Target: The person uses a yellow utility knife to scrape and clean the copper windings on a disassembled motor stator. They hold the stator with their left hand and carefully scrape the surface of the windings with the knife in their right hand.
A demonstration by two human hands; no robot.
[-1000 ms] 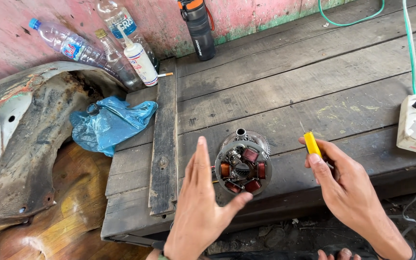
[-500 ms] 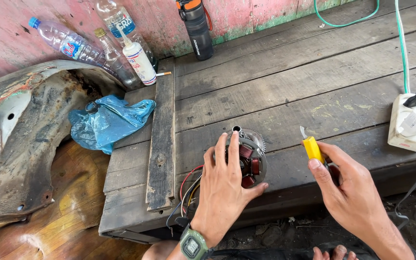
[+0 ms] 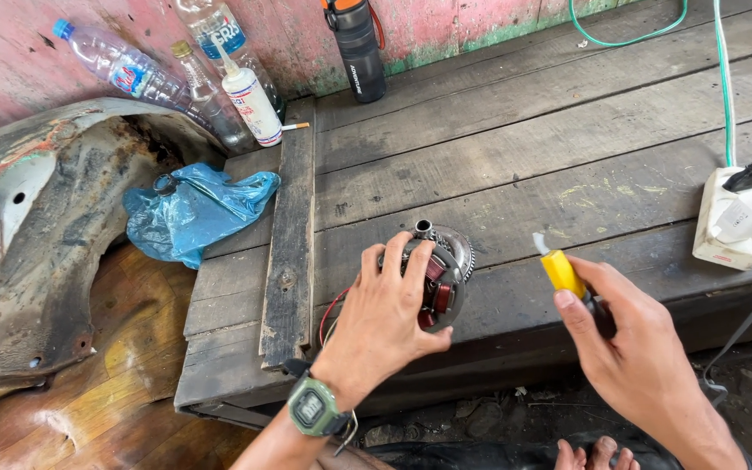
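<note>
A round metal stator (image 3: 442, 271) with copper-red coils and a toothed rim lies on the grey wooden bench (image 3: 515, 130), with red and dark wires trailing from it toward the bench's front edge. My left hand (image 3: 385, 322), with a green watch on the wrist, grips the stator from the near side, fingers spread over its top. My right hand (image 3: 633, 348) holds a small yellow-handled tool (image 3: 560, 270) with a pale tip, hovering just right of the stator and apart from it.
Several plastic bottles (image 3: 124, 70), a white glue bottle (image 3: 252, 104) and a dark flask (image 3: 360, 52) stand at the back wall. A blue plastic bag (image 3: 193, 209) lies left. A white power strip (image 3: 728, 222) with plugs sits right; green cable (image 3: 724, 78) runs back. Rusty panel (image 3: 36, 261) left.
My left hand came down from open above the stator and closed around it. The right hand with the yellow tool stayed beside it, shifting only slightly.
</note>
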